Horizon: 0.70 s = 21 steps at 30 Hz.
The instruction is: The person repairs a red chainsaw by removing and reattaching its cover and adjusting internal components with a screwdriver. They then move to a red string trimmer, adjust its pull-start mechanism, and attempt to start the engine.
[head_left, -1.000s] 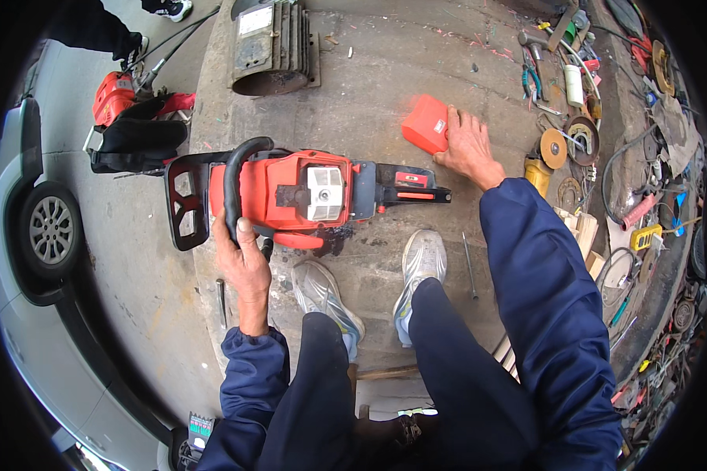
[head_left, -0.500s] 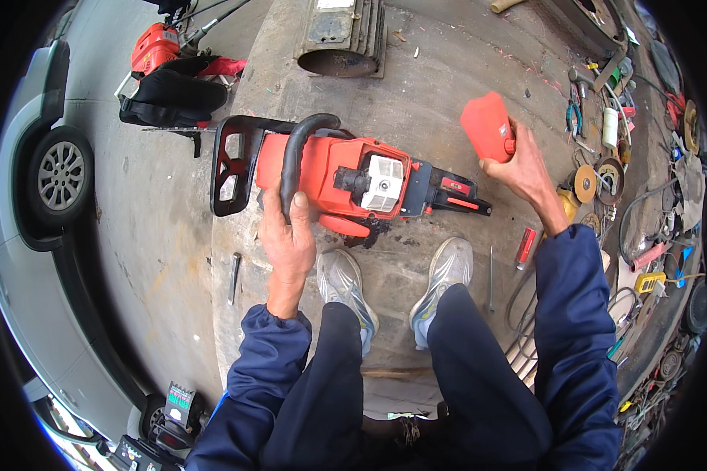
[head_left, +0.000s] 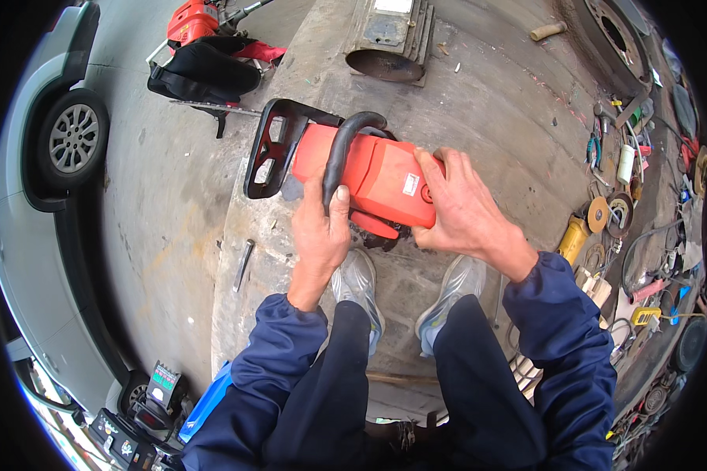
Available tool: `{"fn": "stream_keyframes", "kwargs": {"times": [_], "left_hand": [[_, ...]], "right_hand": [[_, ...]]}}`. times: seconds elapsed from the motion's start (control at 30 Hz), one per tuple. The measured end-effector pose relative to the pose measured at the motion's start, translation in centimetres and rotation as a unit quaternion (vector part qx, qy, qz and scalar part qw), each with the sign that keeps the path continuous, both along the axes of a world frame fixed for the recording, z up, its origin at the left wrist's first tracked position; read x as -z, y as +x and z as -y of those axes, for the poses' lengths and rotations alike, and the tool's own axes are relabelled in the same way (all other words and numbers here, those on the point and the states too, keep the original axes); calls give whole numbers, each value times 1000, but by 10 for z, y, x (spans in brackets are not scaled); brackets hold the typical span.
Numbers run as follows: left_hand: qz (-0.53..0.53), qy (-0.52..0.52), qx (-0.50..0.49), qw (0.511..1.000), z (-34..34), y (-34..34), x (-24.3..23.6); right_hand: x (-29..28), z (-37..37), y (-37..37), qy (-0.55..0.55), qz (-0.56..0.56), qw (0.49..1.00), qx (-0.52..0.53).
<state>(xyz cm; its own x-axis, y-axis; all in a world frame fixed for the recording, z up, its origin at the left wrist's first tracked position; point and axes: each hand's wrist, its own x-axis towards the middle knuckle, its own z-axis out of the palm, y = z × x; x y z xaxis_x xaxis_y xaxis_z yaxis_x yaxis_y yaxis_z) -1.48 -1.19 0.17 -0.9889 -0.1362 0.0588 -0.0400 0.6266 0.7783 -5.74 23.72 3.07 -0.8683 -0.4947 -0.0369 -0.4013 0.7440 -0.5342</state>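
A red chainsaw (head_left: 316, 153) with a black front hand guard (head_left: 256, 169) lies crosswise on the concrete above my shoes. My left hand (head_left: 322, 235) is closed on the black curved handle (head_left: 346, 137) at its near end. My right hand (head_left: 467, 216) grips a red plastic cover (head_left: 385, 187) with a small pale label, held over the top of the chainsaw's engine. The cover hides the white air filter area beneath. Whether it is fully seated I cannot tell.
A finned metal housing (head_left: 385, 63), steel bar (head_left: 243, 265) and wheel rim (head_left: 614, 39) surround the chainsaw. A yellow angle grinder (head_left: 575, 235) lies among tools at the right. At left are a car (head_left: 35, 275), red machine (head_left: 192, 23) with black harness (head_left: 200, 74), and dark equipment (head_left: 153, 400).
My right hand has lifted the red cover off the concrete and moved it left onto the chainsaw's top, covering the white part. My left hand has stayed on the handle. The view has shifted.
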Motion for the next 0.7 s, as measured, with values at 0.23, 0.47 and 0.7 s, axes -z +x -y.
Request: {"fn": "stream_keyframes", "kwargs": {"times": [0.23, 0.47, 0.7], "left_hand": [[-17, 35, 4, 999, 0, -1, 1], [-59, 31, -3, 998, -2, -1, 8], [-67, -1, 0, 998, -4, -2, -1]], "right_hand": [[5, 8, 2, -7, -28, 1000, -4], [21, 11, 6, -18, -57, 998, 3], [28, 21, 12, 23, -79, 996, 29]]}}
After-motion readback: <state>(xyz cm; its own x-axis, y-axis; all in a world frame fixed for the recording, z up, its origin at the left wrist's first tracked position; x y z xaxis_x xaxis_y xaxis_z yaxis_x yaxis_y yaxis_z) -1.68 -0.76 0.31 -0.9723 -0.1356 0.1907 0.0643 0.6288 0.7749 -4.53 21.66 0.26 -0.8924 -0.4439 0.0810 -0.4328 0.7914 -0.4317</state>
